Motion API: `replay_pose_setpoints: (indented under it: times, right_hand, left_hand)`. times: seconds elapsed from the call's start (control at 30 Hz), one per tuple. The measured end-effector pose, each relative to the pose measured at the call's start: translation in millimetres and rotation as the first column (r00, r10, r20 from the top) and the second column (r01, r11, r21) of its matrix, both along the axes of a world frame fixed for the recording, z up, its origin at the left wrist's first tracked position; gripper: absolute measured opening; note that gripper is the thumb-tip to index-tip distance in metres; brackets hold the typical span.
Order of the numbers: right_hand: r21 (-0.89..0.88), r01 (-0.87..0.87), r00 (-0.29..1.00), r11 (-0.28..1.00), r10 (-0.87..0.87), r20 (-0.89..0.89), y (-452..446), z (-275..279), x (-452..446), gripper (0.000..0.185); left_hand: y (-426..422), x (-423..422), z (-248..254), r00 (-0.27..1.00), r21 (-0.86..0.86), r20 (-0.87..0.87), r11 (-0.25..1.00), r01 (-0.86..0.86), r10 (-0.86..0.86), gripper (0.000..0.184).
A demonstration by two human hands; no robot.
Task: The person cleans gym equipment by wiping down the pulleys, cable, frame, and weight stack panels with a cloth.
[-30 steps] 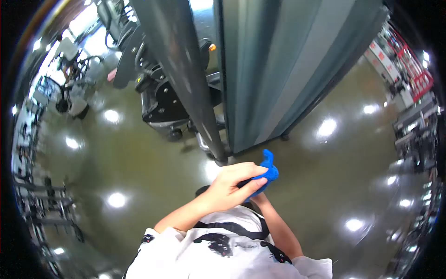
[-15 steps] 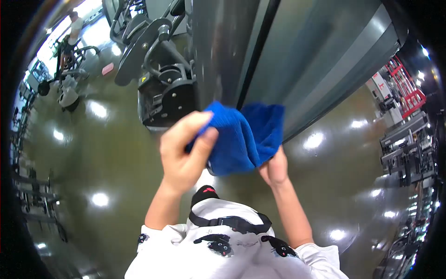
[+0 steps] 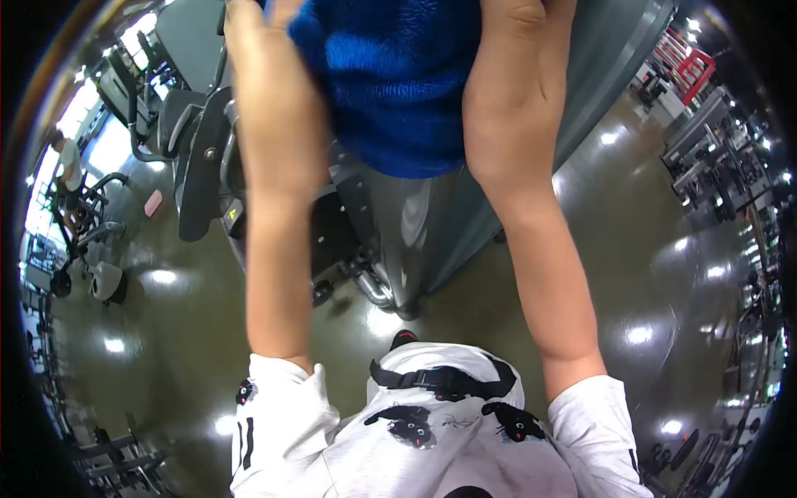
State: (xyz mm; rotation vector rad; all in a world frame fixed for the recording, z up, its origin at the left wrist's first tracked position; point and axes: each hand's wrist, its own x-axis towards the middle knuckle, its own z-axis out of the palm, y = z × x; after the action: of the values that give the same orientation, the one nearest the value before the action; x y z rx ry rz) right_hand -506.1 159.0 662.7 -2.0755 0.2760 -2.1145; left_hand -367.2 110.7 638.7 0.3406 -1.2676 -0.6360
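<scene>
A blue cloth [image 3: 390, 83] with a fluffy, towel-like surface is stretched between my two hands at the top of the view. My left hand [image 3: 278, 108] grips its left side; motion blurs the hand and the top edge cuts off some fingers. On the right side of the cloth, my right hand [image 3: 515, 91] has its thumb bent and its fingers mostly hidden. Behind and below the cloth stands a tall grey machine column [image 3: 403, 224]. Whether the cloth touches it, I cannot tell.
Dark gym machine parts [image 3: 195, 166] stand left of the column. Farther left, a person [image 3: 68, 166] is beside other equipment, and a pink object [image 3: 154, 202] lies on the shiny floor [image 3: 183, 332]. Exercise machines [image 3: 714, 158] and a red rack [image 3: 689, 70] are at right.
Both hands have lifted the blue cloth up and away from my body, and my arms are now stretched out. The camera view has shifted, showing more of the column's base.
</scene>
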Motion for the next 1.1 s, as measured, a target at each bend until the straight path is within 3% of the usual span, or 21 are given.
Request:
replay_pose_setpoints:
  times: [0.03, 0.07, 0.1, 0.13, 0.23, 0.3, 0.33, 0.37, 0.4, 0.5, 0.53, 0.57, 0.6, 0.63, 0.7, 0.73, 0.77, 0.9, 0.93, 0.97, 1.1]
  right_hand:
    - [0.014, 0.012, 1.0, 1.0, -0.013, 0.002, 3.7, 2.2, 1.9, 0.063]
    - [0.127, 0.003, 0.998, 0.992, -0.012, 0.067, 11.9, 8.6, 6.6, 0.063]
    - [0.234, -0.012, 0.99, 0.972, -0.021, 0.136, 16.3, 10.2, 9.2, 0.062]
    - [0.248, 0.003, 0.988, 0.969, -0.041, 0.146, 11.7, 6.8, 5.6, 0.062]
    - [0.089, 0.237, 0.971, 0.967, -0.24, 0.023, -20.7, -13.0, -14.1, 0.061]
    - [-0.104, 0.534, 0.829, 0.839, -0.543, -0.13, -40.6, -29.6, -32.4, 0.06]
    - [-0.089, 0.55, 0.82, 0.83, -0.557, -0.13, -26.0, -27.5, -30.6, 0.06]
    - [0.206, 0.242, 0.97, 0.948, -0.228, -0.085, 0.9, -16.8, -23.5, 0.059]
    - [0.449, -0.124, 0.992, 0.885, 0.106, 0.066, 12.1, -11.7, -19.3, 0.059]
    - [0.254, 0.002, 1.0, 0.967, -0.006, 0.013, -22.2, -46.3, -26.9, 0.06]
    - [0.579, -0.094, 0.994, 0.81, 0.047, 0.095, 10.1, -28.2, -24.5, 0.06]
    - [0.583, -0.091, 0.994, 0.808, 0.036, 0.105, -5.6, -45.6, -24.3, 0.06]
    - [0.362, 0.265, 0.963, 0.894, -0.265, -0.051, -32.1, -82.4, -15.6, 0.046]
    - [0.081, 0.578, 0.814, 0.812, -0.568, -0.121, -49.9, -103.4, -10.3, 0.04]
    - [0.056, 0.532, 0.844, 0.845, -0.534, 0.037, -29.3, -103.8, -5.6, 0.037]
    - [0.373, 0.162, 0.966, 0.914, -0.223, 0.127, -7.8, -91.7, -8.7, 0.038]
    - [0.591, -0.254, 0.946, 0.766, 0.07, 0.315, 5.2, -85.8, -12.0, 0.039]
    - [0.547, -0.09, 0.965, 0.833, -0.064, 0.256, 12.3, -98.7, -5.2, 0.045]
    - [0.54, -0.047, 0.972, 0.841, -0.087, 0.22, 15.4, -106.4, -5.1, 0.048]
    - [0.54, -0.035, 0.968, 0.841, -0.107, 0.229, 17.0, -116.3, -3.0, 0.048]
    - [0.47, 0.086, 0.979, 0.878, -0.161, 0.122, 19.5, -140.5, -11.4, 0.056]
  left_hand:
    - [-4.5, -5.9, -17.0, 0.988, -0.174, 0.148, 0.982, 0.072, -0.046, 0.057]
    - [3.9, -18.0, -26.1, 0.996, -0.208, 0.042, 0.974, 0.089, -0.082, 0.051]
    - [19.9, -56.1, -10.3, 0.954, -0.059, -0.249, 0.981, -0.187, 0.168, 0.051]
    - [20.1, -59.2, -13.7, 0.959, -0.047, -0.236, 0.984, -0.169, 0.154, 0.051]
    - [21.0, -58.0, -28.5, 0.975, -0.058, -0.16, 0.985, -0.165, 0.154, 0.053]
    - [21.9, -55.5, -38.1, 0.981, -0.068, -0.116, 0.984, -0.163, 0.155, 0.054]
    - [22.2, -54.1, -42.6, 0.983, -0.075, -0.095, 0.984, -0.162, 0.154, 0.055]
    - [25.3, -53.4, -45.3, 0.985, -0.083, -0.075, 0.984, -0.16, 0.154, 0.056]
    - [24.1, -52.0, -48.6, 0.986, -0.092, -0.057, 0.983, -0.161, 0.156, 0.057]
    - [21.2, -51.0, -59.3, 0.985, -0.118, 0.003, 0.978, -0.171, 0.173, 0.059]
    - [21.2, -52.2, -63.0, 0.983, -0.133, 0.023, 0.976, -0.175, 0.18, 0.06]
    - [24.3, -52.9, -68.4, 0.985, -0.129, 0.033, 0.978, -0.164, 0.17, 0.06]
    - [31.4, -49.2, -81.6, 0.957, -0.123, 0.133, 0.962, -0.243, 0.259, 0.067]
    - [34.9, -49.7, -88.3, 0.911, -0.127, 0.232, 0.939, -0.32, 0.342, 0.075]
    - [42.1, -50.8, -99.2, 0.819, -0.074, 0.297, 0.868, -0.492, 0.49, 0.075]
    - [44.6, -54.9, -102.3, 0.83, -0.078, 0.271, 0.87, -0.487, 0.488, 0.076]
    - [48.3, -60.4, -104.3, 0.84, -0.08, 0.244, 0.873, -0.481, 0.485, 0.077]
    - [61.8, -64.2, -111.3, 0.871, -0.016, 0.243, 0.9, -0.435, 0.426, 0.089]
    - [54.6, -56.4, -122.3, 0.96, -0.088, 0.159, 0.972, -0.22, 0.232, 0.096]
    - [65.8, -59.1, -127.9, 0.934, 0.031, 0.204, 0.951, -0.306, 0.294, 0.093]
    - [45.1, -51.7, -180.8, 0.902, -0.016, 0.192, 0.92, -0.391, 0.387, 0.095]
